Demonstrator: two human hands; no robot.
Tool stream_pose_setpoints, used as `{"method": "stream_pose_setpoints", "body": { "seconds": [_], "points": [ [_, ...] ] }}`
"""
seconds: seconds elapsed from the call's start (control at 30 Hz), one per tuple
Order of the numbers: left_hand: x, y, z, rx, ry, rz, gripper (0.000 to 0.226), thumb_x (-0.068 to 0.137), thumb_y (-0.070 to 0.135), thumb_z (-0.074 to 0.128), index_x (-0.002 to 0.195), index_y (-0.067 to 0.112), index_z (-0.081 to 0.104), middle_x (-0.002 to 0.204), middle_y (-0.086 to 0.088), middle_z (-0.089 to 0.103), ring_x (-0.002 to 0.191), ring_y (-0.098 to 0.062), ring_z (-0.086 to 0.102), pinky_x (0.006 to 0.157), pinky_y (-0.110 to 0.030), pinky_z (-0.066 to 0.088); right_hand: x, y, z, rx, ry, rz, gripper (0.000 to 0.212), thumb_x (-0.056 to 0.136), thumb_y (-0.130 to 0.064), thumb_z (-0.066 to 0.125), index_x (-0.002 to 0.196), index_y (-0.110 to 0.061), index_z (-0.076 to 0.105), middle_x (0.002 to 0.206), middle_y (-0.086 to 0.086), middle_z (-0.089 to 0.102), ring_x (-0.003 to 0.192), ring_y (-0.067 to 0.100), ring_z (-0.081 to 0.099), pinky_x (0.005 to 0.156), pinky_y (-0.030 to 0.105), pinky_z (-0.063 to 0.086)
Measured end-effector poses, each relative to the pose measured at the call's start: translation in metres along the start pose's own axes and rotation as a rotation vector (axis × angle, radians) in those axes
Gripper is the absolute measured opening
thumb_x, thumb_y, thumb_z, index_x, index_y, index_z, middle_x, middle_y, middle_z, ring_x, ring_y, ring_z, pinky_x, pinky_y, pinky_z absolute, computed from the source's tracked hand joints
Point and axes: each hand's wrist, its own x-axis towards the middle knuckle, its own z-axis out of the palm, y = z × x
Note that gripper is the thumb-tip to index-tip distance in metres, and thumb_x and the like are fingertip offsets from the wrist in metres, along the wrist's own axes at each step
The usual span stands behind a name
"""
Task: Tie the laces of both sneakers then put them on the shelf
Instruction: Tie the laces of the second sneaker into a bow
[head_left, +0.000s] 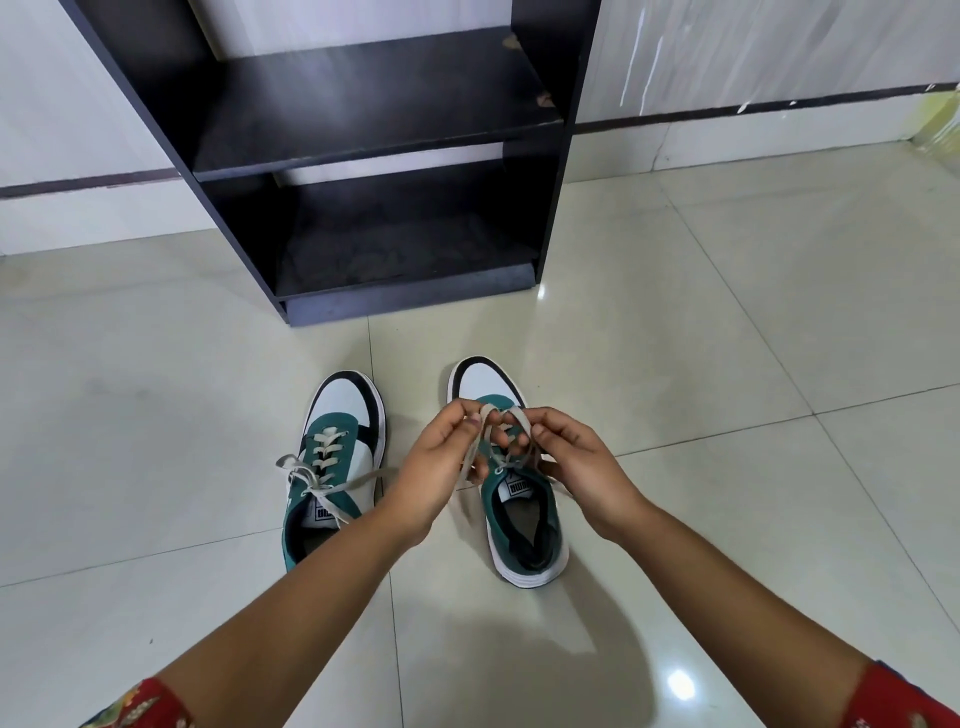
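Observation:
Two green, white and black sneakers stand side by side on the tiled floor, toes toward the shelf. The left sneaker (332, 457) has its laces knotted with loose ends lying across it. Over the right sneaker (519, 525), my left hand (436, 467) and my right hand (576, 462) each pinch a strand of its beige laces (506, 421), which cross in a loop between my fingers. My hands hide the middle of that shoe. The black shelf unit (363, 140) stands straight ahead with two bare boards.
The glossy cream floor tiles (727, 364) spread all around the shoes. A pale wall with a dark skirting stripe (753, 109) runs behind the shelf. Something yellowish (940, 119) sits at the far right edge.

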Motion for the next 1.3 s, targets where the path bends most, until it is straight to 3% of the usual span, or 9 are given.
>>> {"method": "stream_pose_setpoints", "body": {
  "seconds": [0.3, 0.5, 0.67, 0.83, 0.93, 1.07, 1.13, 1.2, 1.3],
  "points": [
    [0.001, -0.006, 0.001, 0.181, -0.205, 0.068, 0.011, 0.095, 0.002, 0.042, 0.097, 0.009, 0.050, 0.067, -0.006, 0.055, 0.045, -0.002, 0.044, 0.047, -0.019, 0.035, 0.000, 0.010, 0.011, 0.077, 0.035, -0.030, 0.018, 0.094, 0.001, 0.043, 0.090, -0.015, 0.037, 0.058, 0.001, 0.060, 0.051, 0.003, 0.055, 0.057, 0.011, 0.043],
    [0.009, -0.009, -0.005, 0.048, -0.163, -0.159, 0.037, 0.090, 0.006, 0.054, 0.118, 0.025, 0.041, 0.062, -0.002, 0.066, 0.042, -0.010, 0.041, 0.045, -0.020, 0.034, 0.002, 0.015, 0.008, -0.012, -0.030, -0.056, 0.012, 0.094, 0.001, 0.044, 0.099, -0.004, 0.054, 0.064, 0.005, 0.058, 0.053, 0.005, 0.054, 0.060, 0.013, 0.045],
    [0.012, -0.008, -0.005, 0.036, -0.144, -0.205, 0.003, 0.087, 0.013, 0.060, 0.087, 0.013, 0.057, 0.058, -0.003, 0.068, 0.038, -0.009, 0.038, 0.042, -0.018, 0.033, 0.001, 0.012, 0.007, -0.065, -0.102, -0.085, 0.012, 0.095, -0.001, 0.041, 0.098, -0.003, 0.053, 0.066, 0.006, 0.055, 0.057, 0.004, 0.052, 0.061, 0.013, 0.044],
    [0.011, -0.006, -0.003, 0.062, -0.019, -0.127, 0.016, 0.086, 0.012, 0.062, 0.078, 0.014, 0.049, 0.056, -0.004, 0.066, 0.035, -0.009, 0.037, 0.038, -0.018, 0.029, 0.002, 0.008, 0.006, -0.033, -0.120, -0.112, 0.010, 0.097, -0.005, 0.040, 0.093, -0.004, 0.049, 0.069, 0.006, 0.056, 0.057, 0.004, 0.055, 0.060, 0.014, 0.045],
    [0.010, -0.006, 0.000, 0.133, 0.035, -0.011, 0.013, 0.087, 0.007, 0.060, 0.080, 0.011, 0.049, 0.067, -0.009, 0.065, 0.040, -0.007, 0.050, 0.041, -0.015, 0.034, 0.007, 0.010, 0.008, -0.006, -0.030, -0.048, 0.011, 0.098, -0.009, 0.041, 0.090, -0.005, 0.047, 0.070, 0.006, 0.058, 0.051, 0.008, 0.054, 0.055, 0.015, 0.046],
    [0.008, -0.010, 0.000, 0.457, -0.001, 0.208, 0.008, 0.087, 0.015, 0.056, 0.084, 0.017, 0.048, 0.077, 0.003, 0.064, 0.068, -0.013, 0.066, 0.069, -0.032, 0.050, 0.019, 0.011, 0.010, -0.125, 0.049, 0.059, 0.014, 0.098, -0.015, 0.040, 0.090, -0.007, 0.048, 0.063, 0.008, 0.056, 0.043, 0.013, 0.051, 0.045, 0.015, 0.043],
    [0.007, -0.010, -0.004, 0.917, 0.018, 0.394, 0.008, 0.085, 0.016, 0.056, 0.088, 0.020, 0.050, 0.085, 0.008, 0.061, 0.070, -0.004, 0.060, 0.059, -0.026, 0.042, 0.024, 0.005, 0.008, -0.102, -0.002, 0.133, 0.017, 0.097, -0.012, 0.041, 0.086, -0.005, 0.052, 0.061, 0.010, 0.055, 0.040, 0.012, 0.050, 0.044, 0.016, 0.043],
    [0.010, -0.011, -0.010, 1.349, 0.049, 0.644, 0.021, 0.075, 0.012, 0.064, 0.091, 0.019, 0.053, 0.095, 0.004, 0.063, 0.067, -0.013, 0.062, 0.049, -0.023, 0.031, 0.028, 0.000, 0.004, -0.065, -0.068, 0.213, 0.021, 0.095, -0.009, 0.042, 0.081, -0.004, 0.057, 0.061, 0.010, 0.056, 0.039, 0.010, 0.050, 0.045, 0.016, 0.044],
    [0.012, -0.012, -0.010, 1.559, 0.020, 0.900, 0.027, 0.069, 0.009, 0.061, 0.091, 0.019, 0.049, 0.101, 0.004, 0.069, 0.058, -0.017, 0.060, 0.041, -0.023, 0.031, 0.033, 0.000, -0.003, -0.148, -0.128, 0.254, 0.021, 0.089, -0.018, 0.049, 0.074, -0.010, 0.062, 0.058, 0.005, 0.059, 0.049, 0.015, 0.048, 0.053, 0.023, 0.036]
  ]
}}
